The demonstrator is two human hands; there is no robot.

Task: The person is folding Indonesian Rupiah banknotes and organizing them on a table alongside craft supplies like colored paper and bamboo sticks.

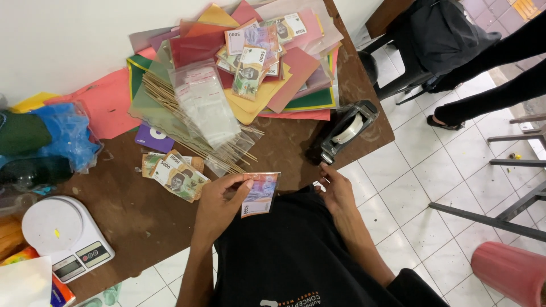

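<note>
At the near edge of the brown table (pixel 131 222), our left hand (pixel 219 207) pinches a sleeved banknote (pixel 259 194) between thumb and fingers, holding it upright over the table edge. Our right hand (pixel 335 187), loosely curled and holding nothing, reaches with its fingertips toward the black tape dispenser (pixel 344 131) just beyond. We judge a steady pinch keeps the glossy sleeve flat for taping. The note shows pink and blue under clear plastic. Left lies a small stack of banknotes (pixel 176 176); farther off, bamboo skewers (pixel 187 122), clear plastic bags (pixel 205 105), coloured paper sheets (pixel 296 85).
</note>
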